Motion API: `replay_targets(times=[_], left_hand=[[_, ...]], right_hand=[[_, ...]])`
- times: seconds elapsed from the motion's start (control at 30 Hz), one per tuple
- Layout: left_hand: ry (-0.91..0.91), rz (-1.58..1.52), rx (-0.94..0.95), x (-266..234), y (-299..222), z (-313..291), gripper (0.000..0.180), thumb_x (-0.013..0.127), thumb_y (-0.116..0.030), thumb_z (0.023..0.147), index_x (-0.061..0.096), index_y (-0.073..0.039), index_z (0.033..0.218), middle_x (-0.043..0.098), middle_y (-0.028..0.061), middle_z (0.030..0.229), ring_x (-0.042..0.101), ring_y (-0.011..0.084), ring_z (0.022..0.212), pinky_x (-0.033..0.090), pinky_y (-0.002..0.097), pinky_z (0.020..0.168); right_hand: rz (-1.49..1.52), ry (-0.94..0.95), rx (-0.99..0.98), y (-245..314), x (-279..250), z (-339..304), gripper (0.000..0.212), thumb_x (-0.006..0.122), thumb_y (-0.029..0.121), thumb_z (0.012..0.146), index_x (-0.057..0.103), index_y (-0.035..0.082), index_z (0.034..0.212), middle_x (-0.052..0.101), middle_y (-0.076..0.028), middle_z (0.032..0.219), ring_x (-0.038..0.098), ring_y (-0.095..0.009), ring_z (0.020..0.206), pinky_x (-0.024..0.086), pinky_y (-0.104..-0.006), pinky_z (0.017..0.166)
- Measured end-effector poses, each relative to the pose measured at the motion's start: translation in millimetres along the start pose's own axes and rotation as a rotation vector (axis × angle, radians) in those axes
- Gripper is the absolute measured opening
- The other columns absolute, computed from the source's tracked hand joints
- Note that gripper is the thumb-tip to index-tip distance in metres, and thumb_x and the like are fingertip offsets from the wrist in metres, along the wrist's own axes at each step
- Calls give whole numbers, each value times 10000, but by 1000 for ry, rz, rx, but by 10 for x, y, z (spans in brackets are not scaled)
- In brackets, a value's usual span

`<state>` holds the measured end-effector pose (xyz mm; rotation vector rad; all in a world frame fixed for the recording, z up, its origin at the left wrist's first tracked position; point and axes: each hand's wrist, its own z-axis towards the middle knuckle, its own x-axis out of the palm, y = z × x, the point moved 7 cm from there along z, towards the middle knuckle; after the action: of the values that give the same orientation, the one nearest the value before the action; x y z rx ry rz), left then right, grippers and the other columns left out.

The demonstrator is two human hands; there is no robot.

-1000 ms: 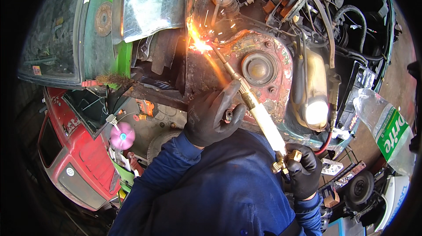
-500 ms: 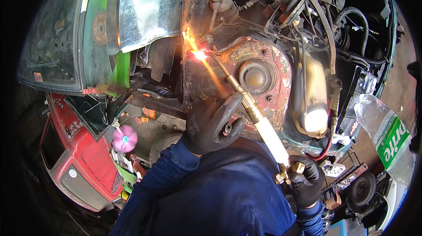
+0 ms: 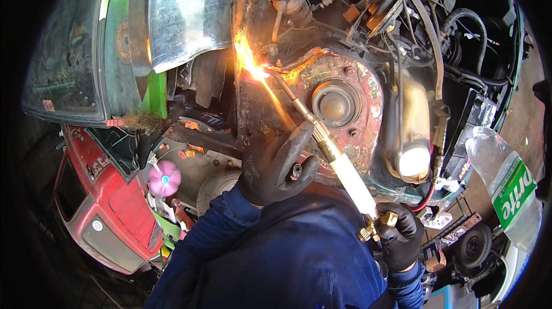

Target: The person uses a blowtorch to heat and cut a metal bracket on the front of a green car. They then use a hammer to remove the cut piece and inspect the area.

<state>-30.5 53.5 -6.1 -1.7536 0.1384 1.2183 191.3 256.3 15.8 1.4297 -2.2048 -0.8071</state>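
In my right hand (image 3: pixel 401 241), gloved in black, is the valve end of a brass gas torch (image 3: pixel 345 176) with brass knobs. The torch slants up and left, its tip burning at a bright orange flame (image 3: pixel 253 64) on rusty metal panelwork (image 3: pixel 251 105). My left hand (image 3: pixel 273 165), also in a black glove, is closed beside the torch's neck, its forefinger stretched along it. A small round metal piece (image 3: pixel 295 171) shows between its thumb and fingers. From the flame, a thin orange streak runs down towards this hand; whether it is a rod I cannot tell.
Ahead is a vehicle's engine bay with hoses (image 3: pixel 422 27), a round strut mount (image 3: pixel 336 103) and a pale plastic reservoir (image 3: pixel 413 130). A shiny metal sheet (image 3: pixel 187 18) stands left of the flame. A red vehicle (image 3: pixel 112 199) and a clear bottle with a green label (image 3: pixel 506 188) lie further out.
The flame and sparks have spread larger and brighter up the metal seam. The torch and both hands have stayed almost in place; the view has shifted slightly.
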Motion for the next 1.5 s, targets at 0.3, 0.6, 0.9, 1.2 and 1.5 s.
replay_targets(times=[0.3,0.6,0.9,1.2,1.5], left_hand=[[-59,-29,23,-4,8,15,619,786,-171,953,591,32,1504,750,189,1075,736,347,821,589,463,744],[-26,23,-6,9,30,-17,619,789,-149,942,593,47,1495,754,198,1093,740,330,804,591,458,746],[1,15,-34,17,38,-19,614,784,-137,938,595,56,1489,745,156,1003,737,310,788,586,446,730],[-71,-17,13,1,23,10,615,781,-138,938,591,63,1487,741,161,984,736,318,777,586,457,715],[-58,-7,22,-11,2,1,627,785,-163,949,587,45,1506,760,211,1124,752,365,843,598,471,759]], right_hand=[[-48,-4,-47,42,23,39,535,864,419,977,746,-30,1242,788,-117,1090,747,-173,954,594,-334,861],[-29,-6,-44,23,29,48,672,847,556,936,740,-28,1251,789,-123,1091,748,-176,949,598,-338,838],[-56,21,-23,18,31,58,520,841,416,997,747,-32,1244,789,-115,1078,746,-178,955,592,-338,852],[-66,-4,-62,44,49,58,593,837,505,982,751,-25,1234,787,-114,1079,742,-177,954,589,-341,865],[-40,-12,-58,43,46,27,636,855,529,951,750,-29,1239,784,-111,1076,741,-169,955,593,-343,871]])
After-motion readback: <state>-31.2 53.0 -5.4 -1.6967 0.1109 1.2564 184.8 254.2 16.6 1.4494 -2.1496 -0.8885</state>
